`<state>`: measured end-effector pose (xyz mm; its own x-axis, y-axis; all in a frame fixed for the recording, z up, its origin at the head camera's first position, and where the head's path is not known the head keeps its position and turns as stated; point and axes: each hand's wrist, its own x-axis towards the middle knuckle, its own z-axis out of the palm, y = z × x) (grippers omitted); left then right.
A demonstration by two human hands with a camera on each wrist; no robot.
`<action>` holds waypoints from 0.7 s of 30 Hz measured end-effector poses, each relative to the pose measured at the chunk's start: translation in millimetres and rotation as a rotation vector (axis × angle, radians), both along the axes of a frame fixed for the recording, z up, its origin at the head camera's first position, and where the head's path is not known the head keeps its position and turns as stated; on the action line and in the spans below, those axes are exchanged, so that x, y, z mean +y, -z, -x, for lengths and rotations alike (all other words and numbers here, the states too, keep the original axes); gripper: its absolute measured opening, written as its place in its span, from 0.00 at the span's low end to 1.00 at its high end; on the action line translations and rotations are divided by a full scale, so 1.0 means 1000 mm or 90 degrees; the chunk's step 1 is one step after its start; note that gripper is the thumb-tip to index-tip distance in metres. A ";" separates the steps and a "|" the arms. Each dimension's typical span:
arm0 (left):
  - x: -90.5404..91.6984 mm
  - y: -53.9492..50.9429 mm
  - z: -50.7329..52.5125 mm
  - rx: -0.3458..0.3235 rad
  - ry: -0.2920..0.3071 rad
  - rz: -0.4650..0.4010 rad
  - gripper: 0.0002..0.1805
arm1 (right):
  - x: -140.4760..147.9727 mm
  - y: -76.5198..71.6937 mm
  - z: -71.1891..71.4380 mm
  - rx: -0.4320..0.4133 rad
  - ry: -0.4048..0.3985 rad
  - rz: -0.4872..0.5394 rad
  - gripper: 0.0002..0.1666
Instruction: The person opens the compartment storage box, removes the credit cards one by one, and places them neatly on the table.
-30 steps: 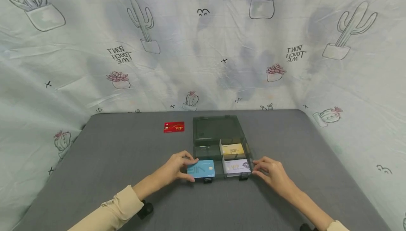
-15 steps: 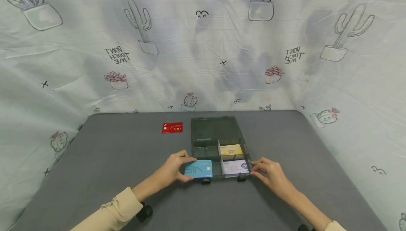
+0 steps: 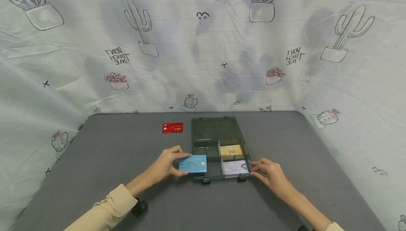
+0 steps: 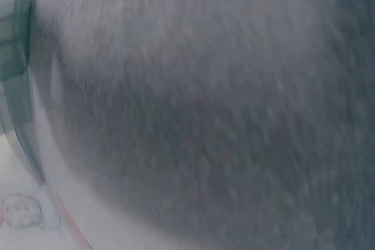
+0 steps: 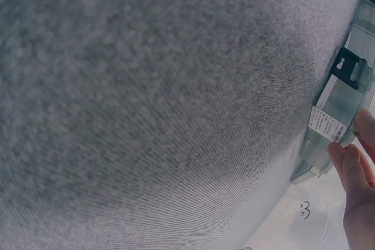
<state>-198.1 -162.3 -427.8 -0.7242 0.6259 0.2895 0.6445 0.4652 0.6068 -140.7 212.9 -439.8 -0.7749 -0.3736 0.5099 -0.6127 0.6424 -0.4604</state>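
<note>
In the head view my left hand (image 3: 167,163) pinches a blue card (image 3: 192,164) by its left end, over the front left compartment of a dark translucent box (image 3: 213,169) with its lid raised behind. My right hand (image 3: 273,175) touches the right side of the box with its fingertips; the right wrist view also shows that hand (image 5: 355,174) at the box side (image 5: 343,100). A gold card (image 3: 231,150) lies in the back right compartment, a pale VIP card (image 3: 235,168) in the front right one. No hand shows in the left wrist view.
A red VIP card (image 3: 172,127) lies on the grey table (image 3: 127,143), left of the raised lid (image 3: 216,128). A patterned white cloth (image 3: 177,47) hangs behind and beside the table.
My left hand has moved left and slightly away from the front edge with the blue card, uncovering more of the front left compartment. My right hand stays at the box side.
</note>
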 end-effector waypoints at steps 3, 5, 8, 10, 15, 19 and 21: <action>-0.010 -0.001 0.002 0.010 -0.013 0.003 0.28 | -0.003 0.002 0.000 -0.004 -0.006 0.004 0.12; -0.017 -0.001 0.004 0.020 -0.019 0.005 0.28 | -0.004 0.003 0.000 -0.002 -0.007 0.004 0.12; -0.024 -0.001 0.009 0.031 -0.028 0.010 0.29 | -0.004 0.003 0.001 0.002 0.002 0.004 0.13; -0.029 -0.001 0.011 0.039 -0.039 0.014 0.29 | -0.003 0.002 0.002 0.004 0.006 0.002 0.13; -0.041 0.001 0.016 0.046 -0.066 0.023 0.30 | 0.000 0.001 0.000 -0.003 0.008 -0.002 0.13; -0.049 0.001 0.020 0.042 -0.079 0.029 0.31 | 0.001 0.001 -0.001 0.001 0.011 -0.009 0.12; -0.053 0.002 0.022 0.045 -0.082 0.033 0.31 | 0.001 0.001 -0.002 0.006 0.010 -0.010 0.12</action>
